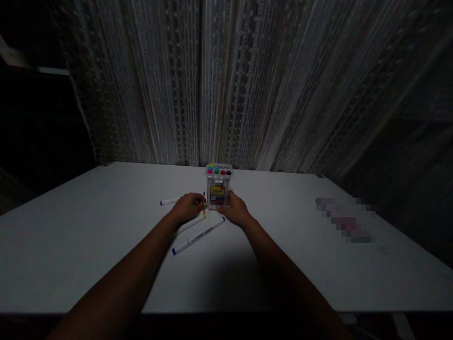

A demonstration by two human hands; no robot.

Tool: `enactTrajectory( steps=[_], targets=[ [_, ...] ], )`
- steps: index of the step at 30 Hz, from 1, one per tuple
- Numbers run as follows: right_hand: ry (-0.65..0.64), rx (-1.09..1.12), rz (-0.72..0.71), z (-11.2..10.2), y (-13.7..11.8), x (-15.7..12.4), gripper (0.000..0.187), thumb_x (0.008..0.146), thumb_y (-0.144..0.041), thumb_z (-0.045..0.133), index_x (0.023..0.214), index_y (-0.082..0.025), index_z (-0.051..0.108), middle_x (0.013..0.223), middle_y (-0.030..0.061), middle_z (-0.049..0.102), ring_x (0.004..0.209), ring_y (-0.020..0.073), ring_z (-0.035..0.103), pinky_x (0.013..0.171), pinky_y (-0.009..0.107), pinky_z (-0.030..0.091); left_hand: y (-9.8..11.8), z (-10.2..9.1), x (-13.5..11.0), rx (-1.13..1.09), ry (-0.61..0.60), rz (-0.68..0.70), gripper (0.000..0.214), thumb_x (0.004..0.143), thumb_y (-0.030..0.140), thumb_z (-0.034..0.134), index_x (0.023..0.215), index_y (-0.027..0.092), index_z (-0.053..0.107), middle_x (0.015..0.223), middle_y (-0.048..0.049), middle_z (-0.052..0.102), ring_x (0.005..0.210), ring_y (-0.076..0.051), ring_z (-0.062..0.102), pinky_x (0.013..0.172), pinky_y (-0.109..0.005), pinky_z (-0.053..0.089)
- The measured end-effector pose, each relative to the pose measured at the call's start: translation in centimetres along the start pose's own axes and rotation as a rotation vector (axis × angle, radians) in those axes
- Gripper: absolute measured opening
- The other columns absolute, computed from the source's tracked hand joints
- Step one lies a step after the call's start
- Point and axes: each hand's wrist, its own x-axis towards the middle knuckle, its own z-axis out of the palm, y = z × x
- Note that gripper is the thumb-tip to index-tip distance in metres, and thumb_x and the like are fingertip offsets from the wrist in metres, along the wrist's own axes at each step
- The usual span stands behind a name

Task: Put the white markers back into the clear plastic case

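A clear plastic marker case stands upright on the white table, its lid closed over several coloured marker ends. My right hand grips the lower right side of the case, with the thumb across its front. To the left of the case, my left hand is closed, and a green marker end shows at its fingertips. Orange and yellow ends poke out just below that hand. A white marker with a yellow end lies partly under my left wrist. Closer to me lies a blue-ended marker; another blue-ended marker lies behind my left hand.
The white table stretches wide to both sides. A patterned curtain hangs along its far edge. On the right of the table is a pixelated patch with some pink in it. The surroundings are dark.
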Motion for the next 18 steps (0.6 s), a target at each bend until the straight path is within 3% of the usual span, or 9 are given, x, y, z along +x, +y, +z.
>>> enactTrajectory(
  steps=[13, 18],
  targets=[
    [-0.004, -0.026, -0.012, -0.33, -0.36, -0.25, 0.054, 0.062, -0.024, 0.069, 0.112, -0.02, 0.048, 0.106, 0.0053, 0.062, 0.093, 0.0202, 0.06, 0.078, 0.032, 0.047, -0.03, -0.65, -0.1, 0.049, 0.041, 0.039, 0.026, 0.071, 0.029, 0.052, 0.086, 0.015, 0.067, 0.083, -0.0055, 0.068, 0.073, -0.018, 0.059, 0.064, -0.024, 0.041],
    [-0.003, -0.031, -0.006, -0.43, -0.54, -0.33, 0.054, 0.062, -0.024, 0.069, 0.112, -0.02, 0.048, 0.107, 0.0055, 0.062, 0.094, 0.0207, 0.059, 0.079, 0.032, 0.046, 0.22, -0.97, -0.34, 0.058, 0.034, -0.013, 0.028, 0.07, 0.033, 0.052, 0.087, 0.015, 0.067, 0.082, -0.005, 0.068, 0.073, -0.018, 0.06, 0.062, -0.024, 0.04]
  ],
)
